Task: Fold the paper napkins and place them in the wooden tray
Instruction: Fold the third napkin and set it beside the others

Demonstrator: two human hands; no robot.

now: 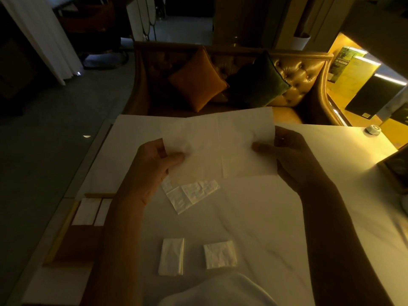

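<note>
We could not see the fingers of the left hand (152,164) or the right hand (287,155): the open napkin (218,146) they held covered all but the thumbs. That sheet also hid the far part of the creased napkin (189,195) on the counter (265,217). The left forearm (119,239) hid the right side of the wooden tray (72,246). A dark object (397,168) was cut off by the right edge, and a small white thing (372,130) near it was too small to name.
</note>
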